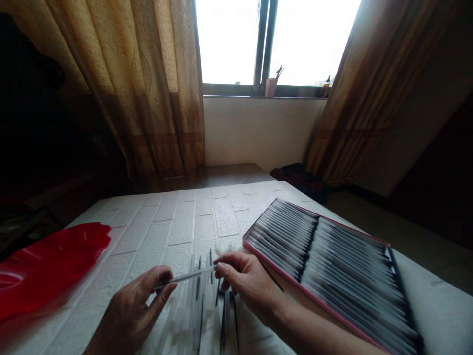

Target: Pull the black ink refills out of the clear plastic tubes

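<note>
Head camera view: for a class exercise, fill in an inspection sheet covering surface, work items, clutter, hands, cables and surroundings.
Surface: white brick-patterned tabletop.
Work items: slender translucent piece in hand; loose translucent pieces and dark rods below; pink-edged box holding two packed rows, at right.
Clutter: red wavy-edged tray, at left.
Hands: left hand and right hand pinch the held piece toward opposite ends.
Cables: nothing seen.
Surroundings: bright window, patterned curtains, pink cup on the sill.

Brt window (229, 44) btwn gold curtains (162, 74); dim flr (364, 217).
</note>
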The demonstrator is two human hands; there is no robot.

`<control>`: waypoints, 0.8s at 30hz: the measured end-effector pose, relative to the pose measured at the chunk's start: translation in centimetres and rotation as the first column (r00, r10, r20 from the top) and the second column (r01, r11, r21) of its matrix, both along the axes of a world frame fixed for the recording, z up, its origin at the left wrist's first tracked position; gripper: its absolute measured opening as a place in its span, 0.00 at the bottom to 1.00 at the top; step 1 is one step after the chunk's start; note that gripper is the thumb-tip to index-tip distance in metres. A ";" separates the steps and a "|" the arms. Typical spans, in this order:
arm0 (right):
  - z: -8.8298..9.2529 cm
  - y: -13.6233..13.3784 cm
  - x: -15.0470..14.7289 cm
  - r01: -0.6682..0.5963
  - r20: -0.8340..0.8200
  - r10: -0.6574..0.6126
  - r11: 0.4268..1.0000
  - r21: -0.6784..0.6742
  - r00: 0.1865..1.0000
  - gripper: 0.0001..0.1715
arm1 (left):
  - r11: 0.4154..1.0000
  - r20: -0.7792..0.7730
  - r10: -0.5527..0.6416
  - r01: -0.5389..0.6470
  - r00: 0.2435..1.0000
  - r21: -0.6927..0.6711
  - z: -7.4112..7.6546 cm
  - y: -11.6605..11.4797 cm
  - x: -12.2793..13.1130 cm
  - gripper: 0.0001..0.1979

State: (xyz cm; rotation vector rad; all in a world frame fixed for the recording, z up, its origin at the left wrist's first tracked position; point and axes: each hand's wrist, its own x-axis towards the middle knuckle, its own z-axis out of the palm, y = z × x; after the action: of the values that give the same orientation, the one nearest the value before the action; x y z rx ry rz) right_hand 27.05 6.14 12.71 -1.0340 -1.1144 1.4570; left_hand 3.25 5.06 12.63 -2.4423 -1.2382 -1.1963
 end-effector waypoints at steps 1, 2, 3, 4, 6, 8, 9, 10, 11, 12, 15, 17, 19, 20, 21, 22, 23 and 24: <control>0.0 -0.1 0.1 0.002 0.000 -0.002 1.000 0.007 1.000 0.13 | 1.000 0.003 -0.004 0.004 1.000 -0.003 0.0 0.0 0.0 0.18; -0.1 -0.1 0.2 0.005 -0.002 -0.005 1.000 0.017 1.000 0.14 | 1.000 0.005 -0.008 0.008 1.000 -0.005 0.0 0.0 0.0 0.18; -0.1 -0.2 0.3 0.009 -0.005 -0.009 1.000 0.027 1.000 0.15 | 1.000 0.007 -0.008 0.008 1.000 -0.007 -0.1 0.0 -0.1 0.18; -0.1 -0.3 0.4 0.014 -0.009 -0.013 0.999 0.036 1.000 0.16 | 1.000 0.006 -0.008 0.008 1.000 -0.010 -0.2 0.0 -0.1 0.18; -0.2 -0.5 0.7 0.017 -0.015 -0.016 0.998 0.054 1.000 0.18 | 1.000 -0.001 -0.013 0.013 1.000 -0.018 -0.3 0.0 -0.2 0.17; -0.4 -0.7 0.9 0.015 -0.014 -0.014 0.997 0.077 1.000 0.19 | 0.999 -0.005 -0.025 0.025 1.000 -0.020 -0.4 -0.1 -0.3 0.17; -0.5 -0.7 1.0 0.015 -0.010 -0.014 0.996 0.086 1.000 0.20 | 0.999 -0.007 -0.032 0.032 0.999 -0.023 -0.4 -0.1 -0.3 0.16; -0.6 -0.7 1.1 0.016 -0.005 -0.015 0.996 0.092 1.000 0.21 | 0.999 -0.006 -0.042 0.042 0.999 -0.023 -0.5 -0.1 -0.3 0.16; -0.7 -0.7 1.2 0.018 0.000 -0.018 0.996 0.092 1.000 0.22 | 0.998 -0.003 -0.052 0.051 0.999 -0.024 -0.5 -0.1 -0.2 0.16; -0.8 -0.7 1.2 0.022 0.002 -0.022 0.996 0.089 1.000 0.22 | 0.998 -0.002 -0.062 0.062 0.998 -0.030 -0.5 0.0 -0.2 0.15; -1.0 -0.5 1.3 0.024 0.004 -0.024 0.997 0.078 1.000 0.24 | 0.994 -0.006 -0.079 0.078 0.997 -0.074 -0.5 0.0 -0.3 0.13; -1.1 -0.4 1.2 0.021 0.004 -0.022 0.997 0.079 1.000 0.24 | 0.992 -0.008 -0.072 0.071 0.997 -0.102 -0.4 -0.1 -0.4 0.13; -1.2 -0.5 1.2 0.022 0.004 -0.023 0.996 0.083 1.000 0.24 | 0.992 -0.002 -0.065 0.064 0.998 -0.111 -0.3 -0.1 -0.5 0.14; -1.2 -0.5 1.2 0.025 0.005 -0.025 0.996 0.087 1.000 0.23 | 0.992 0.001 -0.064 0.063 0.998 -0.108 -0.2 -0.1 -0.5 0.15; -1.2 -0.5 1.2 0.028 0.006 -0.029 0.995 0.091 1.000 0.23 | 0.993 0.003 -0.061 0.061 0.998 -0.104 -0.2 -0.1 -0.5 0.15; -1.2 -0.5 1.2 0.032 0.008 -0.032 0.995 0.095 0.999 0.22 | 0.993 0.001 -0.058 0.058 0.998 -0.104 -0.1 -0.1 -0.5 0.15; -1.2 -0.5 1.2 0.034 0.011 -0.035 0.995 0.098 0.999 0.21 | 0.993 -0.003 -0.056 0.055 0.998 -0.104 -0.1 -0.1 -0.6 0.16; -1.3 -0.5 1.3 0.035 0.014 -0.037 0.994 0.101 0.999 0.20 | 0.993 -0.007 -0.054 0.053 0.999 -0.106 -0.2 0.0 -0.6 0.16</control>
State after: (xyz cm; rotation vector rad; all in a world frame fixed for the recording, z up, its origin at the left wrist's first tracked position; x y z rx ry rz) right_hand 28.32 5.60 11.45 -0.9914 -1.1628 1.3521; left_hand 2.66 5.01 12.44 -2.5694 -1.2724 -1.1581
